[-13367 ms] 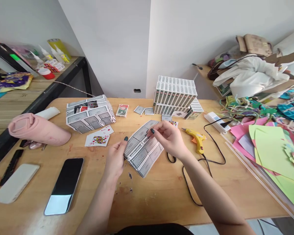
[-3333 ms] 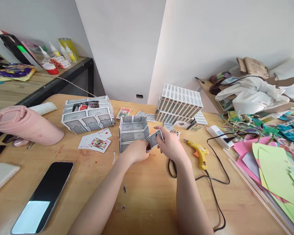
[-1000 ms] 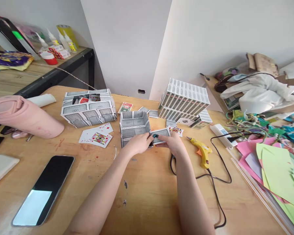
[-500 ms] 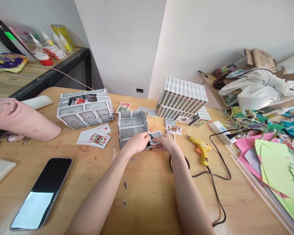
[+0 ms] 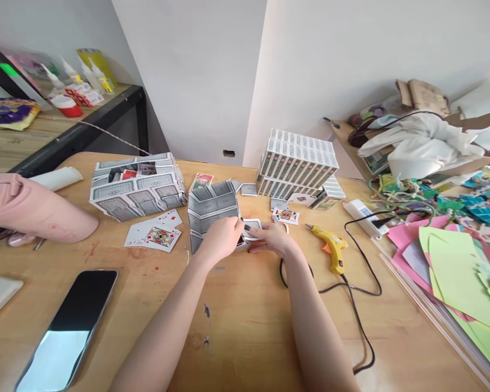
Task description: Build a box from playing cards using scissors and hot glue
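An open box made of grey-backed playing cards (image 5: 210,209) stands tilted on the table. My left hand (image 5: 222,238) is closed on its near right edge, and the fingertips hide part of that edge. My right hand (image 5: 270,237) pinches a grey-backed playing card (image 5: 252,223) at the right side of the box, thumb on top and fingers beneath. Whether that card is fixed to the box I cannot tell. Just right of this hand lie a face card (image 5: 288,215) and a pair of white-handled scissors (image 5: 286,226), partly hidden.
Left are a larger card-covered box (image 5: 136,188), loose cards (image 5: 155,235), a pink tumbler (image 5: 41,212) and a phone (image 5: 67,332). Card packs (image 5: 298,163) are stacked behind. Right lie a yellow glue gun (image 5: 329,247) with its cable, a power strip (image 5: 363,218) and coloured paper (image 5: 461,277).
The open card box has tipped and turned slightly in my hands, its left side leaning outward. Both hands keep their hold, and the whole view has shifted a little.
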{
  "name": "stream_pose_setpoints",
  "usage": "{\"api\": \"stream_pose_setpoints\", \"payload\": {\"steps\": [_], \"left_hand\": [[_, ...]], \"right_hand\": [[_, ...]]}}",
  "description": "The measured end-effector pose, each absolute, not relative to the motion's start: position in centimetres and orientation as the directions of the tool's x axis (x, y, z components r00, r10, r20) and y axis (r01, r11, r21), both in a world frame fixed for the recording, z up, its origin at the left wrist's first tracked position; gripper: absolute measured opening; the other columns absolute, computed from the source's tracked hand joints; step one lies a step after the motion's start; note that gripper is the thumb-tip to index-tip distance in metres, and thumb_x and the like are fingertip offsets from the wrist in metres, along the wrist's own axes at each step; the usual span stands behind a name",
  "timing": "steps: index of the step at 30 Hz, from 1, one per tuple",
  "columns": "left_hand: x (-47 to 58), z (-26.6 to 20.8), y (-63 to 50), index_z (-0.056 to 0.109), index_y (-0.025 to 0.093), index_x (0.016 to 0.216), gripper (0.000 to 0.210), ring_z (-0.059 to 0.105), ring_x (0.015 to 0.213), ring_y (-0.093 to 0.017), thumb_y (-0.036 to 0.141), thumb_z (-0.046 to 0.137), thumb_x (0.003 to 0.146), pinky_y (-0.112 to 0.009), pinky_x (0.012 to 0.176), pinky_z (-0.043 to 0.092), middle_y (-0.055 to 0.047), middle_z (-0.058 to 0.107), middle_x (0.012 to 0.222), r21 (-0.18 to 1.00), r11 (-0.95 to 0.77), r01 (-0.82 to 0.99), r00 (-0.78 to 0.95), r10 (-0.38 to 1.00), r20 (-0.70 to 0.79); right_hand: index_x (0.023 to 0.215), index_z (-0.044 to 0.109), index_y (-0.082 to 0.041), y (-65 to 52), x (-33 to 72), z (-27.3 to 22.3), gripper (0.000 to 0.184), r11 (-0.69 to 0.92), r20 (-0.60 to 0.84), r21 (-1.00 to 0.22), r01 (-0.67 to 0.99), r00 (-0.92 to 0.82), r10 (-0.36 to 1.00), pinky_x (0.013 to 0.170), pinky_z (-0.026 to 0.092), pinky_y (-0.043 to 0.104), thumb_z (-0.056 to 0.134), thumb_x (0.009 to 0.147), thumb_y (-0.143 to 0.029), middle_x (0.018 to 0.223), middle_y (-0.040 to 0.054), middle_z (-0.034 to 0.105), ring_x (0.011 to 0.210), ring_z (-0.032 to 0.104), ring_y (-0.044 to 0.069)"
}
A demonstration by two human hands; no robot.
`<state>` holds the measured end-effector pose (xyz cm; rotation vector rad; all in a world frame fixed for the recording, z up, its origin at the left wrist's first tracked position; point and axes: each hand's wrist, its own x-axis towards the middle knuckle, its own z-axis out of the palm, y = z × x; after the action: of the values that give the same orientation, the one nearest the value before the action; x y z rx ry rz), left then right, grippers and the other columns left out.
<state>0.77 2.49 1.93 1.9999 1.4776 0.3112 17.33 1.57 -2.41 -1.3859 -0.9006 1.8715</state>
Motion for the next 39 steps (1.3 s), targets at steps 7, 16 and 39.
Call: {"api": "stream_pose_setpoints", "payload": {"steps": [7, 16, 39], "left_hand": [[-0.5, 4.5, 2.0, 0.035, 0.02, 0.065, 0.027, 0.037, 0.057, -0.011, 0.03, 0.037, 0.091, -0.023, 0.055, 0.027, 0.004, 0.042, 0.06, 0.821, -0.293, 0.49, 0.369, 0.923, 0.109], [2.2, 3.0, 1.2, 0.04, 0.02, 0.065, 0.03, 0.04, 0.054, -0.012, 0.033, 0.036, 0.091, -0.023, 0.052, 0.029, 0.003, 0.044, 0.057, 0.903, -0.214, 0.373, -0.128, 0.952, 0.278], [0.8, 5.0, 1.8, 0.059, 0.017, 0.069, 0.039, 0.061, 0.062, -0.016, 0.055, 0.066, 0.068, -0.026, 0.057, 0.045, -0.001, 0.064, 0.061, 0.895, 0.011, -0.446, -0.145, 0.986, -0.085]], "right_hand": [[0.082, 0.066, -0.018, 0.4, 16.1, 2.1, 0.029, -0.153, -0.16, -0.966, -0.211, 0.019, 0.987, 0.076, 0.054, 0.035, 0.077, 0.062, -0.035, 0.081, 0.0032, 0.073, 0.076, 0.068, 0.02], [0.073, 0.054, -0.022, -0.8, 12.8, 3.0, 0.027, -0.041, -0.07, -0.995, -0.091, 0.344, 0.936, 0.065, 0.054, 0.034, 0.075, 0.061, -0.035, 0.063, 0.0, 0.069, 0.066, 0.067, 0.022], [0.101, 0.064, -0.021, 0.3, 16.7, 2.1, 0.048, -0.161, -0.158, -0.905, -0.394, -0.038, 0.987, 0.096, 0.048, 0.039, 0.076, 0.064, -0.049, 0.117, 0.0089, 0.066, 0.116, 0.057, 0.027]]}}
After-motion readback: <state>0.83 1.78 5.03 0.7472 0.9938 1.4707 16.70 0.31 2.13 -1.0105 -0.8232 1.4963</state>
